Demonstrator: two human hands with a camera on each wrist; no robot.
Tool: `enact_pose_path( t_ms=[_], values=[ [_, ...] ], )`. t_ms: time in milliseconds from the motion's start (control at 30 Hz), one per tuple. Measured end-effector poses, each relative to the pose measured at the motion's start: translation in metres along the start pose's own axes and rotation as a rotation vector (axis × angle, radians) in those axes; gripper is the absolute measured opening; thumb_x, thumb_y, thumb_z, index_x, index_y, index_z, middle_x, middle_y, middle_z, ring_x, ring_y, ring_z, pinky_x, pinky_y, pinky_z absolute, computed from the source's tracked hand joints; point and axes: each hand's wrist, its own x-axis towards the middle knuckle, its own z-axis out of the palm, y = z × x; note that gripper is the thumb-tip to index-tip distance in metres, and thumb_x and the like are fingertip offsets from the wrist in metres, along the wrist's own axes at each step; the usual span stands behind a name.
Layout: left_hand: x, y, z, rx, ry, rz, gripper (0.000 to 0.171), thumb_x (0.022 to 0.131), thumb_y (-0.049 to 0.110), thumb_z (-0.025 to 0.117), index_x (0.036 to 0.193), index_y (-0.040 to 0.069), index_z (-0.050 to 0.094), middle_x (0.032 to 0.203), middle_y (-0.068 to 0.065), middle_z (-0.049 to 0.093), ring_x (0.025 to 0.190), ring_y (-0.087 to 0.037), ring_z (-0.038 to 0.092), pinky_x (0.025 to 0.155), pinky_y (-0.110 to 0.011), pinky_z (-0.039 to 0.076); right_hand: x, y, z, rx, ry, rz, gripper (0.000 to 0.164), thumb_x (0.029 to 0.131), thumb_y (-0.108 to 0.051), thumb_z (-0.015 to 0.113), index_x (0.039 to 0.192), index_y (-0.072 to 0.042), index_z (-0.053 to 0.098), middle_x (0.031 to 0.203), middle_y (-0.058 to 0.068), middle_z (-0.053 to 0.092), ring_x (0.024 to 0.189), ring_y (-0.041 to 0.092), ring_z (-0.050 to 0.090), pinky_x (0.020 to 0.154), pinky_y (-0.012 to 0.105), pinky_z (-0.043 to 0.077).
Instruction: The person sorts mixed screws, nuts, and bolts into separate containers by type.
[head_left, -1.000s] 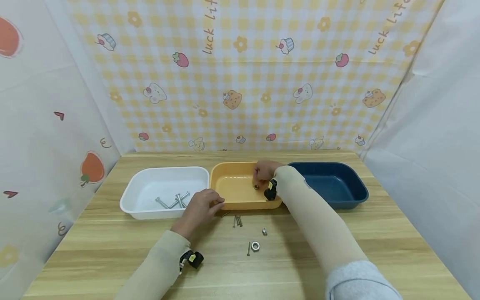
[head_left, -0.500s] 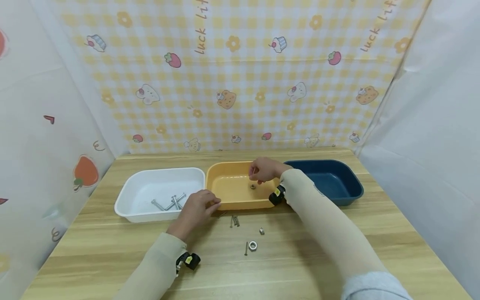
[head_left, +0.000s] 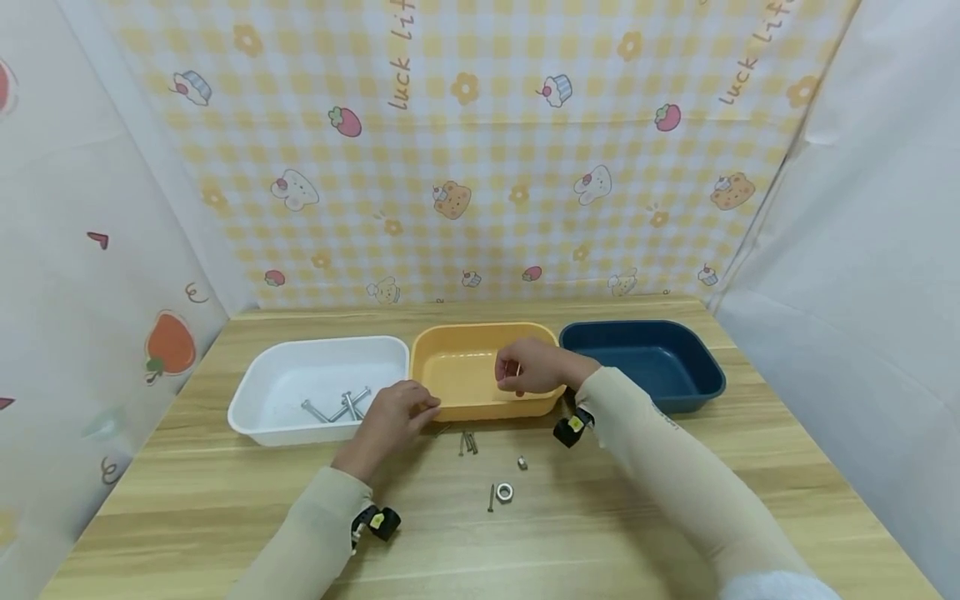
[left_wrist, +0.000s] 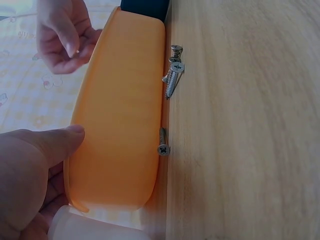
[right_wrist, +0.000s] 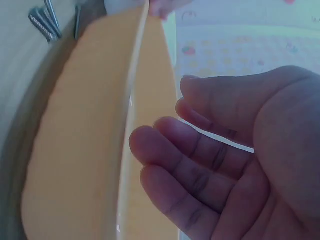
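Note:
My left hand [head_left: 393, 418] grips the near rim of the yellow tray [left_wrist: 119, 107], its thumb against the outer wall and the fingers on the inner side. Over the right part of that tray hovers my right hand [right_wrist: 215, 150], fingers loosely bent, with nothing seen between them and the thumb. In front of the tray lie several small screws [left_wrist: 173, 75], and a single screw [left_wrist: 163, 142] rests by the tray's foot. A large nut [head_left: 505, 492] lies on the table beside another screw [head_left: 491, 497]. A smaller nut [head_left: 522, 462] sits a little farther back.
To the left stands a white tray [head_left: 258, 379] with several long bolts [head_left: 351, 406] inside. A dark blue tray [head_left: 675, 400] stands on the right, next to the yellow one. A checked cloth [head_left: 480, 150] hangs behind the wooden table [head_left: 585, 533].
My right hand has let go of a nut inside the yellow tray, lifted, and come back toward the near rim; it now hides that nut. My left hand keeps its grip.

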Motion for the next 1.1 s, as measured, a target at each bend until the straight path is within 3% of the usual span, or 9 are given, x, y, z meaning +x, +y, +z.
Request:
enact_pose_path(
  t_ms=[333, 767, 1100],
  values=[
    [-0.001, 0.0, 0.002, -0.004, 0.002, 0.007, 0.01, 0.079, 0.005, 0.08, 0.08, 0.01, 0.072, 0.082, 0.001, 0.067, 0.073, -0.013, 0.059, 0.065, -0.029, 0.05, -0.021, -0.011, 0.022, 0.025, -0.027, -0.097, 0.004, 0.094, -0.016, 0.065, 0.092, -0.013, 0.063, 0.08, -0.009, 0.06, 0.071, 0.009, 0.058, 0.069, 0.026, 0.049],
    [0.0, -0.001, 0.002, 0.006, 0.009, 0.004, 0.009, 0.079, 0.006, 0.08, 0.081, 0.01, 0.072, 0.081, 0.001, 0.067, 0.072, -0.012, 0.059, 0.065, -0.028, 0.05, -0.033, -0.005, 0.052, -0.012, -0.097, -0.076, 0.008, 0.09, -0.016, 0.07, 0.088, -0.018, 0.063, 0.075, -0.012, 0.056, 0.068, 0.004, 0.05, 0.063, 0.022, 0.045],
    [-0.003, -0.001, 0.003, 0.014, 0.032, 0.034, 0.011, 0.077, 0.005, 0.081, 0.08, 0.009, 0.071, 0.08, 0.001, 0.067, 0.073, -0.016, 0.061, 0.066, -0.031, 0.05, -0.035, -0.002, 0.067, -0.037, -0.193, 0.023, 0.014, 0.086, -0.023, 0.076, 0.089, -0.018, 0.063, 0.077, -0.013, 0.056, 0.072, 0.003, 0.052, 0.065, 0.022, 0.046]
  ],
)
